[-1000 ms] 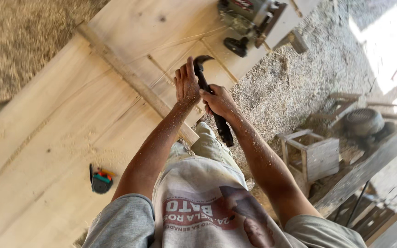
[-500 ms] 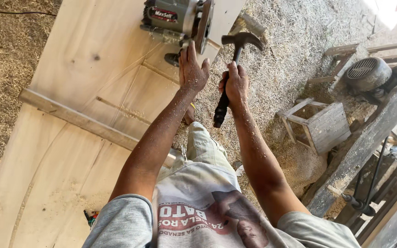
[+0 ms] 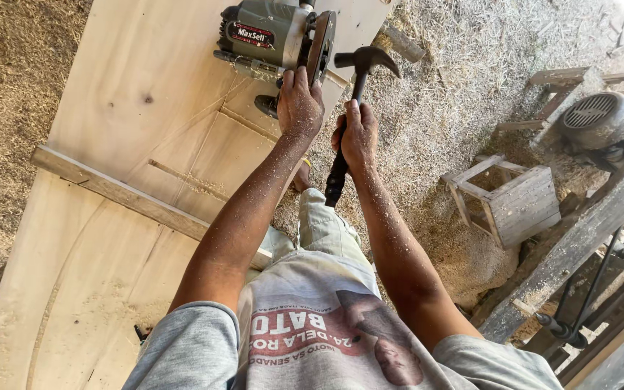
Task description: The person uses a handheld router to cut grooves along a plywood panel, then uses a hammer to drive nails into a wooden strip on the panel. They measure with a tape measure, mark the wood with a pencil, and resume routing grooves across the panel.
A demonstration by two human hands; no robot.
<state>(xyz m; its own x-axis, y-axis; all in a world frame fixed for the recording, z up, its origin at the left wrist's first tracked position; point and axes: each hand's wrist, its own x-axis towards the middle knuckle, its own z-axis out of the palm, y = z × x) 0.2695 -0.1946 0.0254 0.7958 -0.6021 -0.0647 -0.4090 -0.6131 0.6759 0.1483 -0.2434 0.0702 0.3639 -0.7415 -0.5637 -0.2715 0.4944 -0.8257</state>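
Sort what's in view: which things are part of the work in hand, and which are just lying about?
In hand: claw hammer in the right hand; power tool touched by the left hand; wooden panel.
Lying about: small wooden stool; electric motor; sawdust.

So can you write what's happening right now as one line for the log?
left hand: touching power tool on wooden panel | right hand: gripping hammer, head raised | ground: sawdust

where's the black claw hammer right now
In the head view, the black claw hammer is upper centre, raised in the right hand, just right of the grey power tool.
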